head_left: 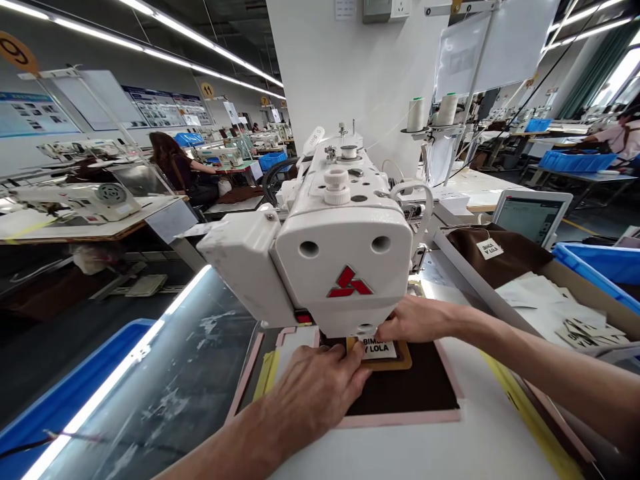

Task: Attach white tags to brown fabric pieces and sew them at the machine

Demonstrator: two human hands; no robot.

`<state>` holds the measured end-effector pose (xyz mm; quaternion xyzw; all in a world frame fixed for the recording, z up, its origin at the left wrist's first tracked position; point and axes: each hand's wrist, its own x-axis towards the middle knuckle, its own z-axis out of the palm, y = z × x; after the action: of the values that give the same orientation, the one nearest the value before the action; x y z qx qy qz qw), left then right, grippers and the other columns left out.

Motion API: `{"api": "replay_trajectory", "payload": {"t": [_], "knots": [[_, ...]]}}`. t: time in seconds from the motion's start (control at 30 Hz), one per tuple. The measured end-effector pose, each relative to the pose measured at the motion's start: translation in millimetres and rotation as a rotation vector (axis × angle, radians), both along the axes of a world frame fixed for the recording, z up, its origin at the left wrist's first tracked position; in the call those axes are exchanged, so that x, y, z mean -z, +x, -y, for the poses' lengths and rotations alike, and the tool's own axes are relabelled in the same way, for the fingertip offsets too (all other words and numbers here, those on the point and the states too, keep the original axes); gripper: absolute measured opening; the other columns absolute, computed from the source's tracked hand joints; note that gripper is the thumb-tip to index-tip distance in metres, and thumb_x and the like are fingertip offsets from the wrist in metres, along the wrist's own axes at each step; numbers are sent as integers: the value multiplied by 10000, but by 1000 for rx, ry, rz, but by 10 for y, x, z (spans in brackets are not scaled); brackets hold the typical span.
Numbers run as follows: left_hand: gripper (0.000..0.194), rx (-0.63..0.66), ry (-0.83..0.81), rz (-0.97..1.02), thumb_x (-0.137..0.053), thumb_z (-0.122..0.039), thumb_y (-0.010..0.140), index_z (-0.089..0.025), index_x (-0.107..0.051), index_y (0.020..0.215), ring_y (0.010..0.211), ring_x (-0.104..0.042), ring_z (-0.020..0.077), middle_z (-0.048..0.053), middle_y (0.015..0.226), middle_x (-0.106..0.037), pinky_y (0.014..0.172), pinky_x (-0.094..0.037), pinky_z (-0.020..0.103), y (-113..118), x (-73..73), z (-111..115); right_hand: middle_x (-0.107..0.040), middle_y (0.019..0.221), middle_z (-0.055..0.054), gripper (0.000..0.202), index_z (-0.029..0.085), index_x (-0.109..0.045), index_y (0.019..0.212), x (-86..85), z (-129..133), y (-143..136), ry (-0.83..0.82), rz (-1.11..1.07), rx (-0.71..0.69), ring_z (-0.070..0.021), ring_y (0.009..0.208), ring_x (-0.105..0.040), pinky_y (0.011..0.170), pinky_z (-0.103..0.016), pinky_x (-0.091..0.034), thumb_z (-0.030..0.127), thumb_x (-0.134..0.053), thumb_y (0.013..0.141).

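Observation:
A white label with black lettering lies inside a tan frame on dark brown material, under the head of a white sewing machine. My left hand rests flat on the material from the left, fingers stretched out and fingertips at the label's left edge. From the right, my right hand has its fingers bent and pressed together at the label's upper right edge. The machine head hides the needle area and part of the right fingertips. Pink strips border the brown material.
At right stands a box with loose white labels and brown material, beside a tablet and a blue bin. Another blue bin is at lower left. A person sits at another machine farther left.

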<state>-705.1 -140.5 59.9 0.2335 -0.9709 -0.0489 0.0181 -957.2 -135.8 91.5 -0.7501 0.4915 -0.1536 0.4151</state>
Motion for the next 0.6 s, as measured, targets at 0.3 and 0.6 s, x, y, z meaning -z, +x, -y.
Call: {"api": "replay_trajectory", "payload": {"t": [0.3, 0.6], "knots": [[348, 57, -158, -200, -421, -317, 1091, -135, -500, 1377, 710, -729, 248, 17, 854, -705, 559, -560, 423, 66, 144, -8, -488, 656, 27, 187, 138, -594, 779, -101, -423, -15, 315, 332, 183, -113, 529, -431, 456, -164, -346, 320, -601, 822], [115, 179, -124, -364, -516, -156, 1027, -187, -626, 1008, 618, -599, 157, 2, 847, -634, 487, -403, 300, 117, 85, 85, -446, 674, 45, 189, 146, -527, 754, 103, -737, 412, -27, 270, 177, -110, 588, -368, 502, -190, -303, 157, -505, 941]]}}
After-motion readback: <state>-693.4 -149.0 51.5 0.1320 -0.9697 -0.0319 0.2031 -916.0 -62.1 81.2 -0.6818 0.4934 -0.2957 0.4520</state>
